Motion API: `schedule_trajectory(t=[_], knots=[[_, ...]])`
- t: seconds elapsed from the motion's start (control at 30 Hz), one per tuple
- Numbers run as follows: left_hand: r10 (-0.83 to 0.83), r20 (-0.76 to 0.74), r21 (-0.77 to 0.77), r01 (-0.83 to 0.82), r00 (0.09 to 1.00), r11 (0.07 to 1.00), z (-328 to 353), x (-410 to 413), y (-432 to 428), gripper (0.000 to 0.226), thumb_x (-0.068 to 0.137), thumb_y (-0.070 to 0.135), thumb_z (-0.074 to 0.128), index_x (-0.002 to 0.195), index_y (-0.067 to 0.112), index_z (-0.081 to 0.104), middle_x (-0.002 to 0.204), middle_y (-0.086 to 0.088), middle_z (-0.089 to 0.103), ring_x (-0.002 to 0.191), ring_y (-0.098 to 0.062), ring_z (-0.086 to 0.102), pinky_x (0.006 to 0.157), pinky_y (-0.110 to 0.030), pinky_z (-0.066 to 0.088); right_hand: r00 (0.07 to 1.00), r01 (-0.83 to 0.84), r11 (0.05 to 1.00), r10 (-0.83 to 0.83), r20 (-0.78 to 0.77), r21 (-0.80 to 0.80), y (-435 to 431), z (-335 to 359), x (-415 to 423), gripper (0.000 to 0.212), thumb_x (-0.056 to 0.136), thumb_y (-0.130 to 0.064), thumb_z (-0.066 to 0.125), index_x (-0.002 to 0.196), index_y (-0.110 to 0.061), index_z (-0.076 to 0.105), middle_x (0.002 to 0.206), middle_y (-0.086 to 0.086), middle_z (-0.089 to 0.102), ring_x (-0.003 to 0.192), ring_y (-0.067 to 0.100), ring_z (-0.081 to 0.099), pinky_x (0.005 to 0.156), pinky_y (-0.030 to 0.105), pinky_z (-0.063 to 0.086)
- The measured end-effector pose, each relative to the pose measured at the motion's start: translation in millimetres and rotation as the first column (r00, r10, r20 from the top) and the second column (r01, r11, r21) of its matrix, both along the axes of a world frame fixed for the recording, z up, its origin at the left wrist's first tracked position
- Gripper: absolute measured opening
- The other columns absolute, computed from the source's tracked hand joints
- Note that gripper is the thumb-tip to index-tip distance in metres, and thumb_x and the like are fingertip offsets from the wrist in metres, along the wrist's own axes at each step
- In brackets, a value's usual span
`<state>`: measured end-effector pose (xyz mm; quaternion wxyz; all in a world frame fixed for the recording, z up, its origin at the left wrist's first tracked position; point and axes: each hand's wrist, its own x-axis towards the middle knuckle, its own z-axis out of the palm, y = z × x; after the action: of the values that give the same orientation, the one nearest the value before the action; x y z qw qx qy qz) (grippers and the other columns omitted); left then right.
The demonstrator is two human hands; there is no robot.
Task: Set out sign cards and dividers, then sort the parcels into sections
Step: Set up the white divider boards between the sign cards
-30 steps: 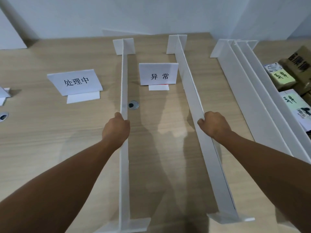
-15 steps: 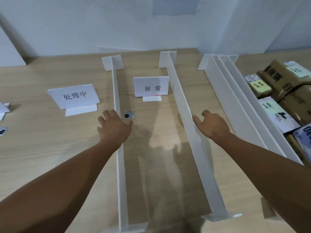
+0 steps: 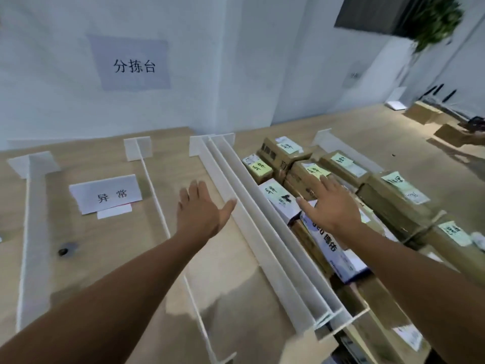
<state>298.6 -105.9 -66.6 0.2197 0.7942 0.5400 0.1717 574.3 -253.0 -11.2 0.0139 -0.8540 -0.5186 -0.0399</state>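
Observation:
My left hand (image 3: 200,210) hovers open over the wooden table (image 3: 105,258), just left of a bundle of white dividers (image 3: 262,219) that lie side by side. My right hand (image 3: 332,206) is open above the parcels (image 3: 301,164), brown and white boxes with yellow-green labels packed to the right of that bundle. Two single dividers stand upright: a thin one (image 3: 154,198) under my left forearm and one at the far left (image 3: 35,219). A white sign card (image 3: 105,193) stands between them. Neither hand holds anything.
A paper sign (image 3: 131,65) hangs on the wall behind the table. Another divider (image 3: 349,153) lies beyond the parcels. More cardboard boxes (image 3: 425,115) sit far right. A cable hole (image 3: 65,249) is in the tabletop.
Both hands let go of the two standing dividers and swung right. The view turned right, bringing the divider bundle and parcels to the centre; the left sign card is out of sight.

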Motion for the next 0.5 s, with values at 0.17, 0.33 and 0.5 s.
schedule_trajectory(t=[0.17,0.33,0.5], knots=[[0.107,-0.021,-0.164,-0.109,0.994,0.98,-38,81,-19,0.105,0.09,0.075,0.045,0.161,0.006,0.012,0.17,-0.011,0.01,0.156,-0.032,0.004,0.124,-0.05,0.018,0.983,-0.138,0.989,0.144,-0.117,0.061,23,-48,52,0.082,0.096,-0.07,0.039,0.16,-0.02,0.026,0.163,0.009,0.031,0.153,0.028,0.017,0.123,0.044,0.018],[0.209,-0.051,-0.341,-0.213,0.977,0.916,-91,154,-44,0.092,0.095,0.062,0.052,0.156,0.0,0.021,0.163,-0.017,0.026,0.145,-0.037,0.035,0.111,-0.049,0.038,0.926,-0.36,0.929,0.345,-0.153,-0.087,45,-123,47,0.057,0.094,-0.06,0.045,0.126,-0.013,0.049,0.122,0.011,0.053,0.114,0.033,0.049,0.081,0.042,0.046],[0.309,-0.129,-0.412,-0.335,0.942,0.848,-128,191,-53,0.045,0.103,0.038,0.047,0.133,0.003,0.046,0.135,-0.019,0.056,0.12,-0.039,0.059,0.087,-0.041,0.045,0.919,-0.352,0.904,0.285,-0.271,-0.244,61,-175,26,0.025,0.102,-0.042,0.042,0.106,-0.018,0.049,0.106,0.012,0.068,0.095,0.035,0.067,0.067,0.039,0.042]])
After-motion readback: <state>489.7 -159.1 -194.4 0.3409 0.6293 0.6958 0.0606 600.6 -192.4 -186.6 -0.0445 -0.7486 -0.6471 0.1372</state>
